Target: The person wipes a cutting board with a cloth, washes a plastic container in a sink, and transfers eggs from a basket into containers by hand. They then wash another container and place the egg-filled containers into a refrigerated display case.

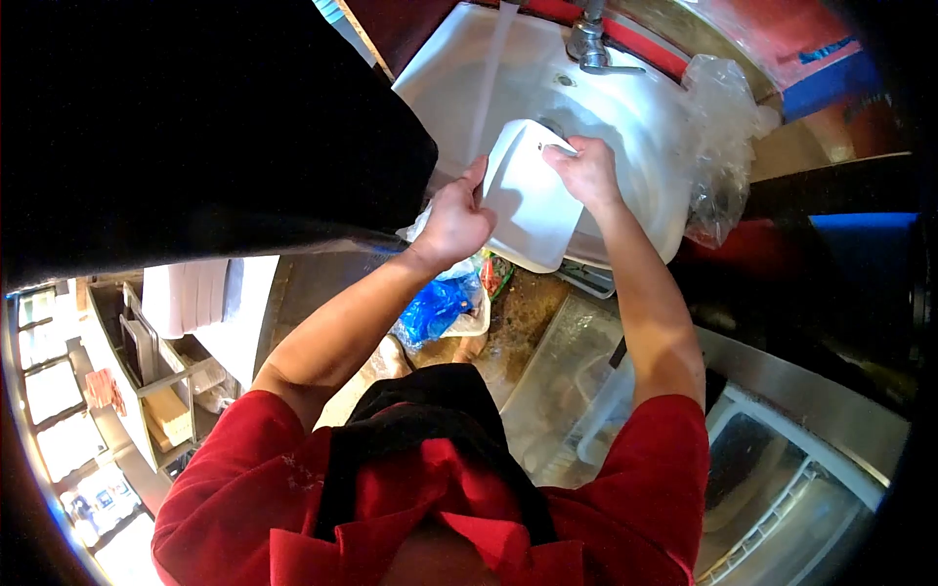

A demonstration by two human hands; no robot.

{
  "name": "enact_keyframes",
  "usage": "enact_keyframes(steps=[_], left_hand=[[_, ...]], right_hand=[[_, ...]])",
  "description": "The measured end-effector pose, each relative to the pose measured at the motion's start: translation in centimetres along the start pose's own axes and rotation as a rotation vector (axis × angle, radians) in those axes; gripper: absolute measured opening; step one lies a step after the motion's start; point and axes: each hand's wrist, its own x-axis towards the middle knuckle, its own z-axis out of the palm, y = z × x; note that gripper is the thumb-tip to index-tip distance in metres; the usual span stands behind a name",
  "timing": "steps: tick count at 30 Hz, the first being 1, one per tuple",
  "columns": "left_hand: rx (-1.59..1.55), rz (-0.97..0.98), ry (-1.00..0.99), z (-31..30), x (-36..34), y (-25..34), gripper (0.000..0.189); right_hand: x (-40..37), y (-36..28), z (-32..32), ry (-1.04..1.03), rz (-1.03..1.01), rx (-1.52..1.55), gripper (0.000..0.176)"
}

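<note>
Both hands grip a white rectangular tray, tilted over the front of a white sink. My left hand is closed on its left edge, with the thumb along the rim. On the upper right corner, my right hand pinches the tray, its thumb pressed on the inner face near a small dark speck. The fingers behind the tray are hidden. Behind it, at the back of the sink, stands a metal faucet with a lever handle.
A clear plastic bag hangs at the sink's right side. Below the sink are a blue plastic bag and a translucent bin. A large black panel fills the upper left; shelving stands at lower left.
</note>
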Motion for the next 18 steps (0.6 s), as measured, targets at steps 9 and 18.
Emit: enact_keyframes(steps=[9, 18], left_hand=[[0.013, 0.063, -0.083, -0.5, 0.4, 0.9, 0.064], [0.131, 0.062, -0.079, -0.8, 0.7, 1.9, 0.069]], right_hand=[[0.3, -0.2, -1.1, -0.083, -0.249, -0.113, 0.032], [0.0, -1.0, -1.2, 0.006, -0.31, -0.197, 0.022]])
